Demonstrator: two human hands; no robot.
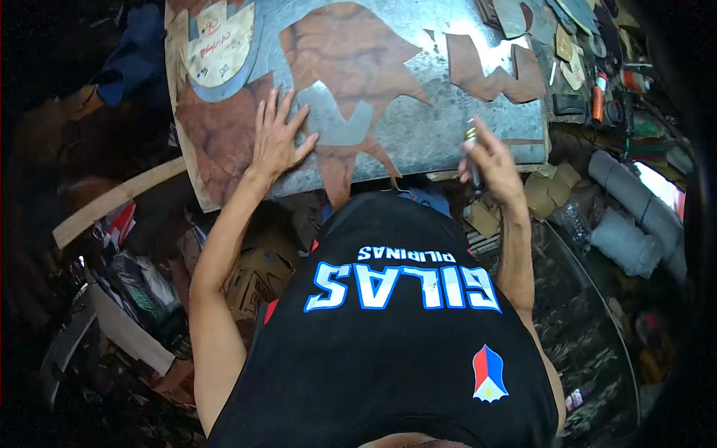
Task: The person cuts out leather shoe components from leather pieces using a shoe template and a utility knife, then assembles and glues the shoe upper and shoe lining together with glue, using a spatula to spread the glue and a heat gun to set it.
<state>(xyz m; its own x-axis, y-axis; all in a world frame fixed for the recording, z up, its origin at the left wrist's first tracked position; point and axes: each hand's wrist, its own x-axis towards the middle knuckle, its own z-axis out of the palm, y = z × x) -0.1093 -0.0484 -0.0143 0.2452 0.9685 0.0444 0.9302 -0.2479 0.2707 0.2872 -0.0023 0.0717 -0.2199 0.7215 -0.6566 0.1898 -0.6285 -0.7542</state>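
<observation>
Head view, left hand: the left hand [280, 142] is laid palm down in the upper left of the frame, fingers spread apart, nothing gripped; thumb and forefinger are set at the left edge of the grey notched pattern [336, 131].
Right hand: in the upper right of the frame, the fingers of the right hand [494, 166] are closed around a short-handled tool [478, 181], which is held clear of the leather.
Tool: a dark handle and a brass-coloured collar are seen; the tip cannot be made out. It is likely light and rigid, best held by the handle.
Grey notched pattern: it is placed at upper centre, over the lower part of the brown leather sheet [347, 48]. It is flat, smooth and cut with a V; whether metal or card is used cannot be told. It seems thin and fairly stiff, prone to sliding, so best steadied with spread fingers or lifted by an edge.
Brown leather sheet: a mottled, dark-veined surface is shown, with jagged points and narrow tails. It is probably light and supple; the broad upper part would be safer to grasp than the tails, which could stretch or fold.
Tabletop: the grey tabletop [437, 145] is scuffed and glossy. Brown leather offcut [216, 142] is spread at left, notched leather piece [478, 71] at upper right.
Marked pattern: a pale, round-ended pattern [220, 48] with red lettering is seen at upper left.
</observation>
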